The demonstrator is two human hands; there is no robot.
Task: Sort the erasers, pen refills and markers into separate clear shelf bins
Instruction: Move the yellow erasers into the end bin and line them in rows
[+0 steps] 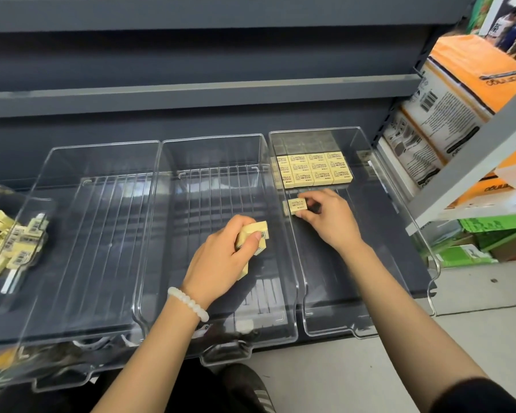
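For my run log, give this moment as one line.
right hand: placing eraser in right bin | left hand: holding spare erasers

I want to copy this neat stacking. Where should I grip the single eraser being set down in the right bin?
Pinch the eraser by its two long edges from the right, as the right hand does: it lies flat, label up, with open floor on that side of the right bin.

Pale yellow erasers [313, 168] with dark print are seen in a clear bin [393, 204]; the shelf [191, 96] is grey.
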